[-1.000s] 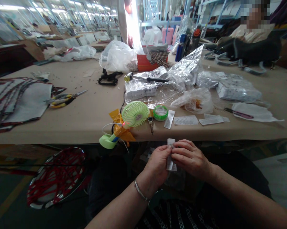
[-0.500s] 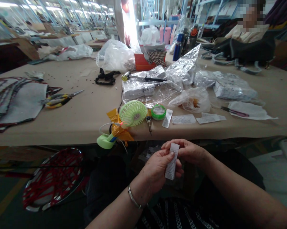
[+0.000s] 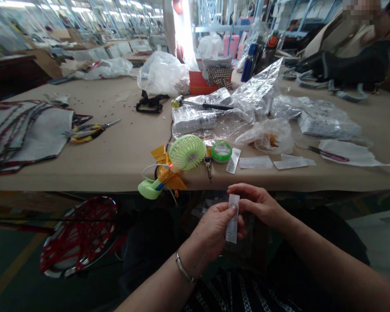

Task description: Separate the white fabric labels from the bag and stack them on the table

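Note:
My left hand [image 3: 212, 227] is closed around a narrow white printed label strip [image 3: 232, 225], its thumb pressed on the strip's face and its other fingers behind. Whether it is one label or a thin stack I cannot tell. My right hand [image 3: 261, 203] is beside the strip's upper end, thumb close to its edge and index finger stretched out above, with a gap between them. More printed label strips [image 3: 256, 162] lie on the table edge in front of me, alongside a green round tub [image 3: 221, 151] with whitish content.
A green fan [image 3: 187, 152] is taped at the table edge beside a screwdriver-like tool [image 3: 208, 168]. Behind are plastic-wrapped bundles [image 3: 195, 121] with a hammer [image 3: 204, 104] on top. Cutters [image 3: 89, 131] lie left, tweezers [image 3: 329, 154] right. Across the table is a co-worker [image 3: 337, 32].
My right index finger has lifted and spread from the thumb by the label strip. The left hand still grips the strip. The view has shifted slightly, and the co-worker has leaned to the right.

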`<act>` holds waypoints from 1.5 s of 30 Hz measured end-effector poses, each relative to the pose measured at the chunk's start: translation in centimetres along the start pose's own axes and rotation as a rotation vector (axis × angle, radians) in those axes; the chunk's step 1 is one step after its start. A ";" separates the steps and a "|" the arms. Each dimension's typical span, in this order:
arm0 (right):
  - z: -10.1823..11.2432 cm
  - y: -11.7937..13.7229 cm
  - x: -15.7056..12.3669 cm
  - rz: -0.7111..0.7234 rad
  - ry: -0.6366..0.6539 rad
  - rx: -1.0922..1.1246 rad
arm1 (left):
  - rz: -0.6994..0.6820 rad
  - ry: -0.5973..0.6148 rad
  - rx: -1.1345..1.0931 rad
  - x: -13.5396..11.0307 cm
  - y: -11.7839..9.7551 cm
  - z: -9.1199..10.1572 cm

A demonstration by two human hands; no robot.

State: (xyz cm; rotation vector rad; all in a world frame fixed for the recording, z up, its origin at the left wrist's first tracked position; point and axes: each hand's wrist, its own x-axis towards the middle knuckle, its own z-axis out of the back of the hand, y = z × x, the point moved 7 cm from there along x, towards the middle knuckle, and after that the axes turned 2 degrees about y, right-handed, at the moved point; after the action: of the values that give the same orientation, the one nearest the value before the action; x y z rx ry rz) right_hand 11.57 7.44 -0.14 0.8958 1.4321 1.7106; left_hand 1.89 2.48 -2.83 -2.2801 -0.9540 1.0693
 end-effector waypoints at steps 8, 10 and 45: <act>-1.0 2.4 -0.5 0.215 -0.057 -0.540 | -0.043 -0.025 -0.016 0.0 -0.2 0.4; -0.9 2.0 -0.4 0.171 -0.101 -0.482 | -0.058 -0.030 -0.026 -0.1 -0.3 0.6; -2.8 0.1 5.1 -0.001 -0.232 -0.143 | -0.746 -0.484 0.805 -2.1 -8.8 4.4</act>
State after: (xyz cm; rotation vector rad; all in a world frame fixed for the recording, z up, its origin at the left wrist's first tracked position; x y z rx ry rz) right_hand 6.67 10.45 -0.12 0.9784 1.1437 1.6263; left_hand -6.07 7.22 1.08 -0.9161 -1.1319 1.3237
